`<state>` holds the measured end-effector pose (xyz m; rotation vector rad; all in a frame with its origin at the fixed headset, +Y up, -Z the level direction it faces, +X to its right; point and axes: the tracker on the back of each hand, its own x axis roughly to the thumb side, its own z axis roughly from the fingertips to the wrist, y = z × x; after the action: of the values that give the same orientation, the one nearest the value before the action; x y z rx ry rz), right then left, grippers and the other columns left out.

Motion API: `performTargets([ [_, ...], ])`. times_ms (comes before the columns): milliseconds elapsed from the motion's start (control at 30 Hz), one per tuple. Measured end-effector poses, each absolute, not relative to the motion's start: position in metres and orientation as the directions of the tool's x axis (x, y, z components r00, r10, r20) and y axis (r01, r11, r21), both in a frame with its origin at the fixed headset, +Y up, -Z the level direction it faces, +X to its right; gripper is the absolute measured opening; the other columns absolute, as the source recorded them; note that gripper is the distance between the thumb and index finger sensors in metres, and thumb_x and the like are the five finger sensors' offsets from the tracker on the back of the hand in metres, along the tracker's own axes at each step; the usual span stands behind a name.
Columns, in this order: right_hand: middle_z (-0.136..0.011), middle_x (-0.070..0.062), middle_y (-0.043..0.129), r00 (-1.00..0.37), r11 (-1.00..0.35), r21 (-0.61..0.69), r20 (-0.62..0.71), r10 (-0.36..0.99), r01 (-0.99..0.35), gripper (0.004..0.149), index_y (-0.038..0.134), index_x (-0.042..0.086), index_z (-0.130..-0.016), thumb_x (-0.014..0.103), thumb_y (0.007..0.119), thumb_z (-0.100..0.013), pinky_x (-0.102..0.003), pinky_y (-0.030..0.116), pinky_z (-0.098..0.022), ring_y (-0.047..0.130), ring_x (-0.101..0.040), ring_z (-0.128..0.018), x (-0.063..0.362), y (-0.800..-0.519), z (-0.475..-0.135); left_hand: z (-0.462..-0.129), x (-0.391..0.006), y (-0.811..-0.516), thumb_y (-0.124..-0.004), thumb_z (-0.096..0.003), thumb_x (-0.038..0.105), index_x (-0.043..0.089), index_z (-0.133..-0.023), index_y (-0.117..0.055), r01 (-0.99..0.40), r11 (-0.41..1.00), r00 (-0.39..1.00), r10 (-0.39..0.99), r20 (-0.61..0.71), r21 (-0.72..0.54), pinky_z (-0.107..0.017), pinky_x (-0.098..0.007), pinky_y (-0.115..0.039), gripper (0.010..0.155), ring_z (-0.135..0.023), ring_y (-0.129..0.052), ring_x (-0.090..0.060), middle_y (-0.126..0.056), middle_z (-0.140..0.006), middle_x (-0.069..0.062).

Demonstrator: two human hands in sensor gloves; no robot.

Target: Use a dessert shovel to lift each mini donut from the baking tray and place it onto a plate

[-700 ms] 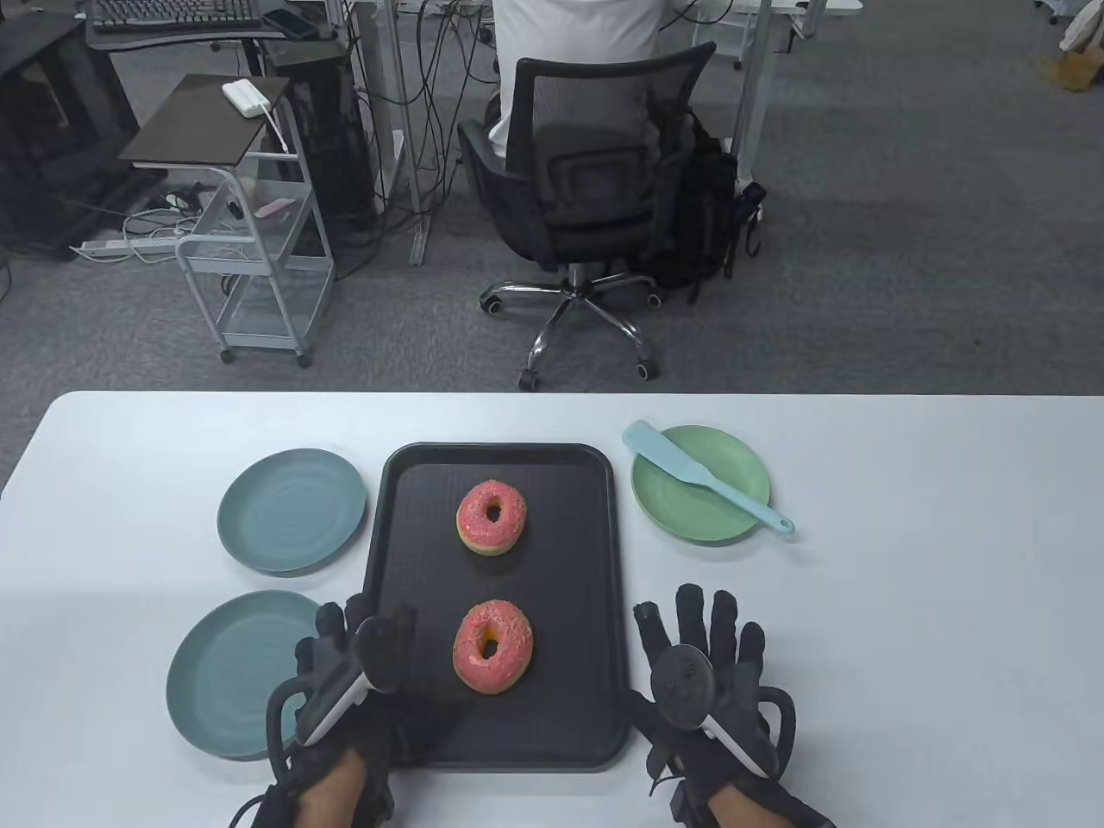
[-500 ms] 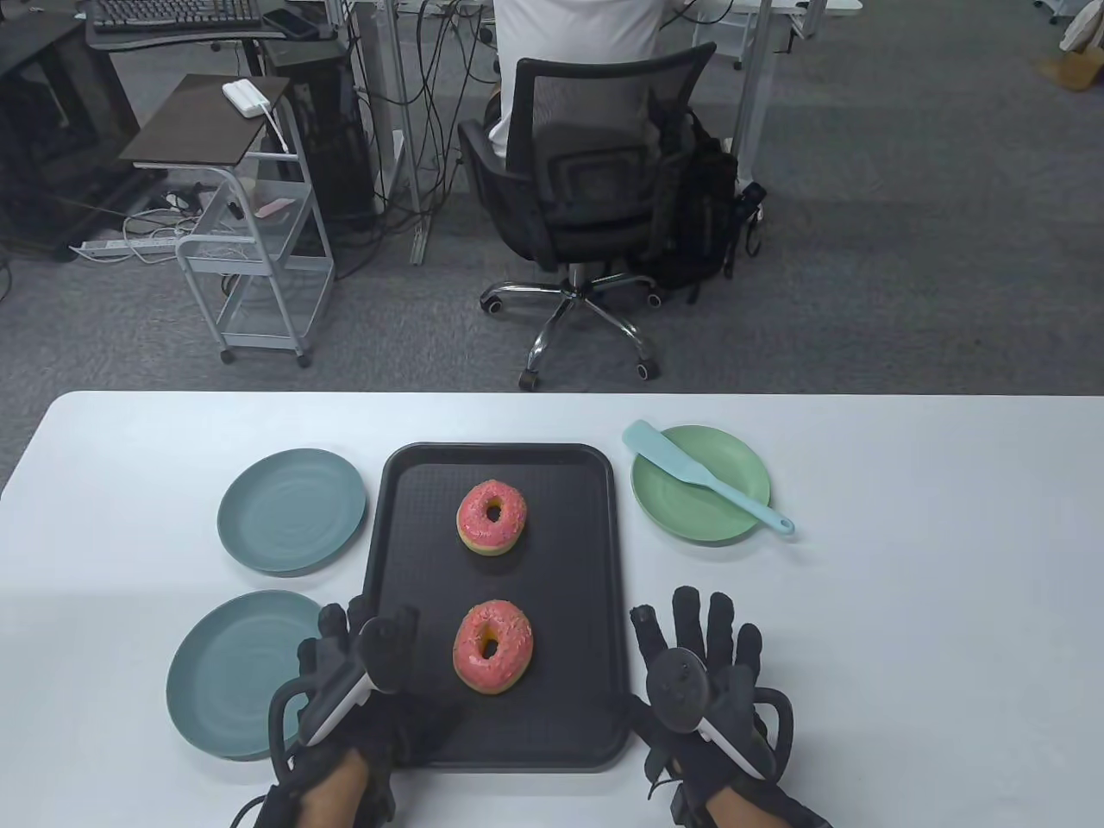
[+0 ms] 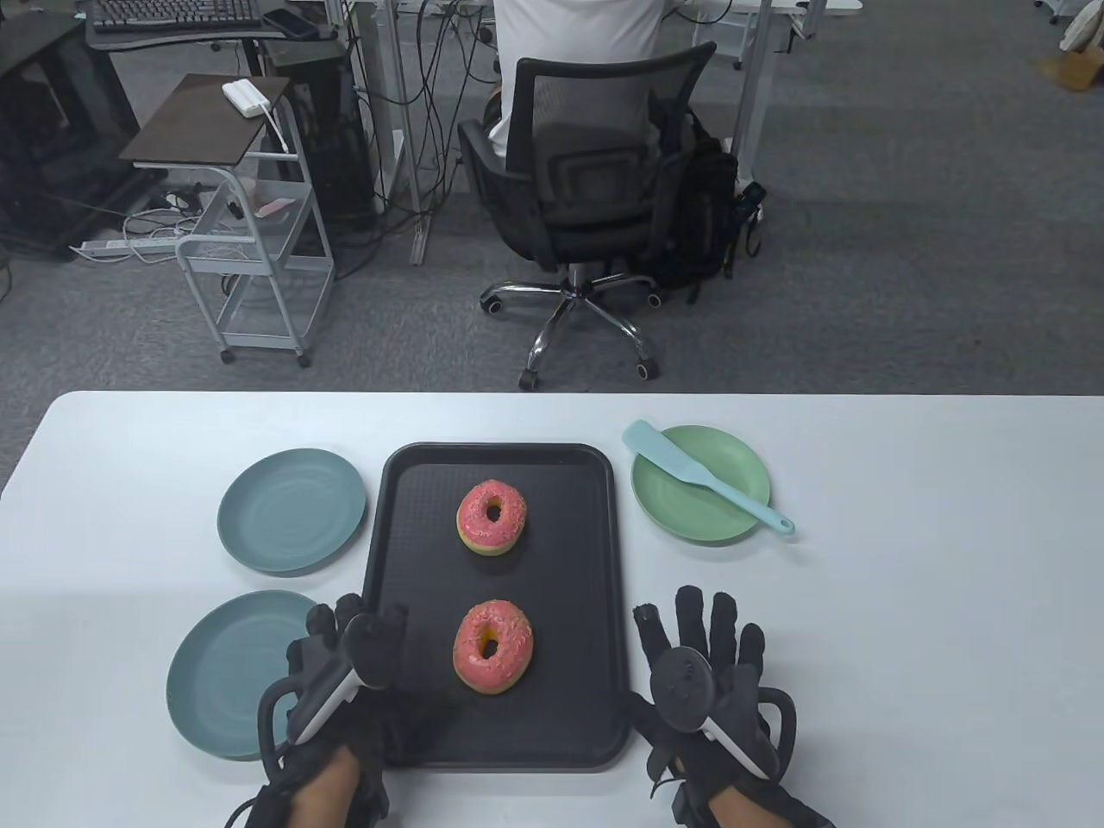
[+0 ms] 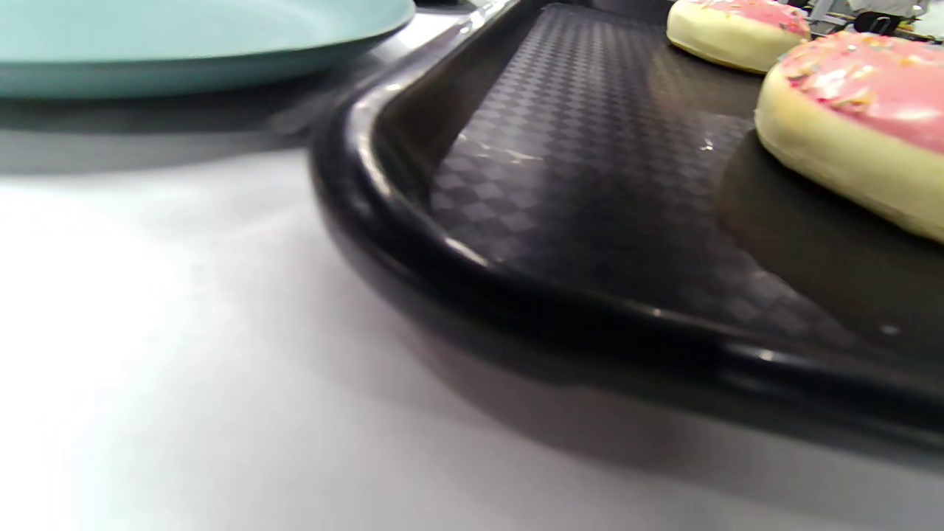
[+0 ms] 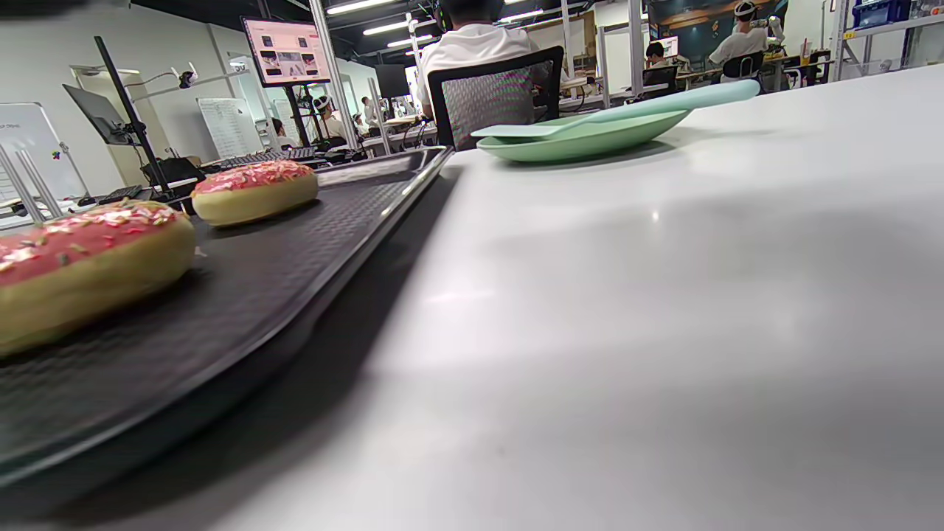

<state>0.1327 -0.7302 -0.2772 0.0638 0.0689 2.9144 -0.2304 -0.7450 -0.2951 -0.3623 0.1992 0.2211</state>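
Two pink-iced donuts lie on the black baking tray (image 3: 569, 457): the far donut (image 3: 492, 517) and the near donut (image 3: 492, 646). The pale blue dessert shovel (image 3: 703, 474) lies across the green plate (image 3: 724, 526) right of the tray. My left hand (image 3: 349, 651) rests flat over the tray's near left edge, fingers straight, holding nothing. My right hand (image 3: 703, 638) lies flat on the table just right of the tray, fingers spread. The wrist views show the tray rim (image 4: 413, 243), the donuts (image 5: 81, 273) and the shovel (image 5: 627, 107), but no fingers.
Two teal plates stand left of the tray, one far (image 3: 291, 511) and one near (image 3: 226, 673), the near one partly under my left hand. Beyond the table's far edge a person sits on an office chair (image 3: 595, 190).
My left hand has shifted slightly left, toward the near teal plate. The right hand, donuts and shovel stay put.
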Motion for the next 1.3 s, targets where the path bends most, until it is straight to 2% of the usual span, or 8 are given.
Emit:
performTargets([
  [333,-0.120,-0.010,0.002,-0.972,-0.973,0.057,0.062,0.226,-0.223,0.095,0.025,0.037,-0.109,0.072,0.065,-0.030,-0.068,0.001,-0.071,-0.003,-0.045,-0.107,0.130,-0.730,-0.275,-0.290,-0.282,-0.745,-0.068,-0.0297,0.077,0.050,-0.099,-0.008,-0.415,0.865,0.870,0.287,-0.401,-0.281,-0.076,-0.066,-0.012,0.096,-0.105,0.007,-0.039,0.009,-0.107,-0.003],
  [467,-0.120,-0.010,0.002,-0.972,-0.972,0.070,0.058,0.228,-0.224,0.095,0.025,0.037,-0.109,0.072,0.065,-0.030,-0.068,0.001,-0.071,-0.003,-0.046,-0.107,0.130,-0.731,-0.275,-0.297,-0.304,-0.746,-0.069,-0.0297,0.076,0.057,-0.098,-0.012,-0.391,0.865,0.858,0.219,-0.465,-0.313,-0.076,-0.066,-0.011,0.091,-0.106,0.008,-0.039,0.009,-0.108,-0.003],
  [633,-0.120,-0.011,0.002,-0.972,-0.972,0.076,0.061,0.228,-0.223,0.095,0.025,0.037,-0.109,0.071,0.065,-0.030,-0.068,0.001,-0.071,-0.003,-0.046,-0.107,0.129,-0.730,-0.274,-0.307,-0.339,-0.755,-0.070,-0.0295,0.076,0.058,-0.097,-0.012,-0.311,0.880,0.845,0.082,-0.529,-0.360,-0.076,-0.066,-0.013,0.091,-0.106,0.006,-0.039,0.008,-0.108,0.000],
  [867,-0.120,-0.011,0.002,-0.973,-0.973,0.083,0.068,0.220,-0.215,0.095,0.025,0.037,-0.109,0.071,0.065,-0.030,-0.068,0.000,-0.071,-0.002,-0.046,-0.107,0.127,-0.730,-0.274,-0.312,-0.371,-0.770,-0.070,-0.0306,0.075,0.057,-0.096,-0.009,-0.322,0.882,0.796,0.055,-0.602,-0.345,-0.077,-0.066,-0.017,0.092,-0.107,0.003,-0.041,0.007,-0.108,-0.003],
  [1033,-0.120,-0.011,0.002,-0.974,-0.974,0.083,0.066,0.217,-0.211,0.095,0.025,0.036,-0.109,0.071,0.065,-0.030,-0.068,0.001,-0.071,-0.002,-0.046,-0.107,0.127,-0.730,-0.274,-0.314,-0.373,-0.778,-0.072,-0.0304,0.075,0.048,-0.097,-0.003,-0.311,0.870,0.779,0.002,-0.627,-0.384,-0.079,-0.065,-0.034,0.099,-0.111,-0.020,-0.047,0.002,-0.109,-0.009],
  [1200,-0.120,-0.011,0.002,-0.975,-0.975,0.083,0.063,0.212,-0.206,0.095,0.025,0.036,-0.109,0.071,0.065,-0.031,-0.068,0.001,-0.071,-0.002,-0.046,-0.107,0.127,-0.729,-0.274,-0.314,-0.373,-0.777,-0.075,-0.0272,0.073,0.045,-0.098,-0.004,-0.307,0.875,0.760,-0.011,-0.649,-0.375,-0.078,-0.061,-0.043,0.104,-0.109,-0.032,-0.044,-0.005,-0.110,-0.014],
  [1300,-0.120,-0.011,0.002,-0.976,-0.976,0.085,0.062,0.207,-0.202,0.095,0.025,0.036,-0.109,0.071,0.065,-0.031,-0.068,0.001,-0.071,-0.002,-0.046,-0.107,0.127,-0.730,-0.274,-0.312,-0.378,-0.773,-0.082,-0.0216,0.072,0.042,-0.099,-0.007,-0.323,0.885,0.728,0.006,-0.686,-0.335,-0.072,-0.057,-0.050,0.112,-0.103,-0.042,-0.039,-0.012,-0.109,-0.018],
])
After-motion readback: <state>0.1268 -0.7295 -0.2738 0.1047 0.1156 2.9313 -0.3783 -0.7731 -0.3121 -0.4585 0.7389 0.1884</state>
